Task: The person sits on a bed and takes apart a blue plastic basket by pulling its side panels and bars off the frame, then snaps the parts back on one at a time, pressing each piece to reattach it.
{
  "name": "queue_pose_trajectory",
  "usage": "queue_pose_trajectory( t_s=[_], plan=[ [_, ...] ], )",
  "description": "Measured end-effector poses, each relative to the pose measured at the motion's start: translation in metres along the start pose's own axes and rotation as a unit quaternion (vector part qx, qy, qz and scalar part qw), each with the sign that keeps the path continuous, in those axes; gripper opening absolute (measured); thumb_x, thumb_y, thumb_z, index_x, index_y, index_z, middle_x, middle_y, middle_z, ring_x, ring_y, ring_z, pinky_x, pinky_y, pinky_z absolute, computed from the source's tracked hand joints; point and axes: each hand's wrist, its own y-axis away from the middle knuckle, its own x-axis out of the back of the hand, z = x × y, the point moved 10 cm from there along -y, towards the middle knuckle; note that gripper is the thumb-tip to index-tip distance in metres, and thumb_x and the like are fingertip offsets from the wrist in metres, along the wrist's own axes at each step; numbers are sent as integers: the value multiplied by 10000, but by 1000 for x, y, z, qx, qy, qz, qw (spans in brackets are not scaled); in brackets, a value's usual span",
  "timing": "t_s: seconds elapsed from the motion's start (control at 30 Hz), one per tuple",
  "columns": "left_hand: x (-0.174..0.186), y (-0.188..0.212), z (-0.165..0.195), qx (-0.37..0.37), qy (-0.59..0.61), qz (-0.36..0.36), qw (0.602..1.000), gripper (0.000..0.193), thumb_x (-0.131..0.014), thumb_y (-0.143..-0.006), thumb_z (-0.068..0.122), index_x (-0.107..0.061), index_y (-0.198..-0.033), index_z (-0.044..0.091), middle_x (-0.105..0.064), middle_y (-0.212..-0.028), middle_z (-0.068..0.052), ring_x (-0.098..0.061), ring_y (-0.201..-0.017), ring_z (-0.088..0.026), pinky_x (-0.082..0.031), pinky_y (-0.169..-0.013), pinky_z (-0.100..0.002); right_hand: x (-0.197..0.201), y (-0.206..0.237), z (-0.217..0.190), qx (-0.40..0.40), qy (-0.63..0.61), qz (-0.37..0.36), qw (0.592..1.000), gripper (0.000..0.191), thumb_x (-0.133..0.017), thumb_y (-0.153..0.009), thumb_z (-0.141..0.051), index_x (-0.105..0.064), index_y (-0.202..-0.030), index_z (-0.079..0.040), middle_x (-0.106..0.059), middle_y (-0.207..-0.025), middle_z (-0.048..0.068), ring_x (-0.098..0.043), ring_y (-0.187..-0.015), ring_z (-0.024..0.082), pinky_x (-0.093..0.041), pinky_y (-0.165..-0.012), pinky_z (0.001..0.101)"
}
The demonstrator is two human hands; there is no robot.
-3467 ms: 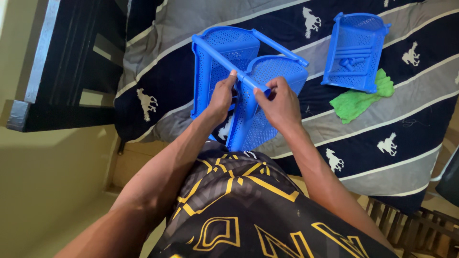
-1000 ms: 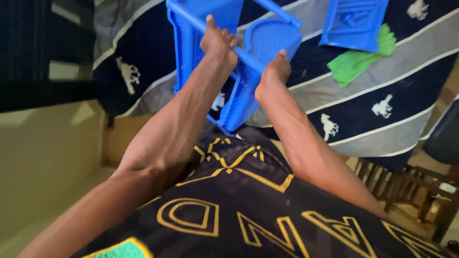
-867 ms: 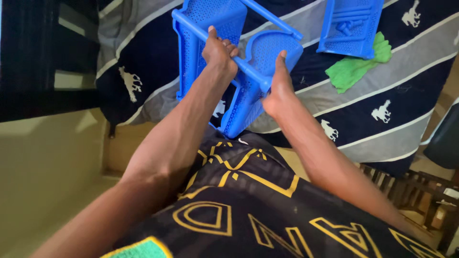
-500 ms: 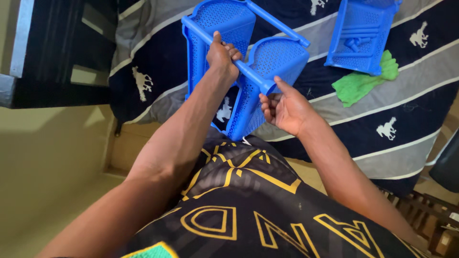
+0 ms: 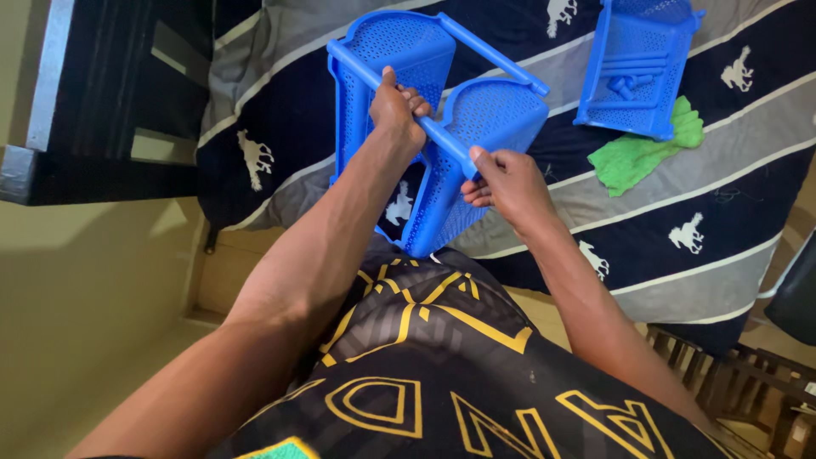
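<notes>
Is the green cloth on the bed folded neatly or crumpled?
Crumpled: the green cloth lies bunched and wrinkled on the striped bedspread, partly under a blue perforated plastic basket.

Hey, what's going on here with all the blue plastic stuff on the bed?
A person is handling a blue plastic rack made of two perforated baskets joined by poles, resting on a striped bedspread. The left hand grips one pole, and the right hand pinches the same pole lower down. A separate blue basket with loose blue pieces inside lies farther off, its corner on a green cloth.
</notes>
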Motion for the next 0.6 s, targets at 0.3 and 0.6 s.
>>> queue_pose_trajectory(
  t_s=[0.3,0.6],
  plan=[
    [0,-5,2,5,4,-10,1000,431,-503,-1047,428,-382,-761,130,-312,-549,12,-272,-418,-112,-250,-382,-283,2,11,-15,75,12,59,995,414,-783,-887,-335,-576,-1023,-4,-711,-814,110,-697,-645,127,-566,-529,252],
    [1,-13,2,8,10,-19,1000,418,-501,-1041,424,-365,-759,148,-298,-543,17,-272,-418,-112,-263,-381,-287,2,27,-42,187,151,134,961,505,-841,-834,-291,-543,-1097,21,-721,-798,108,-695,-664,131,-551,-572,259]
  ],
)
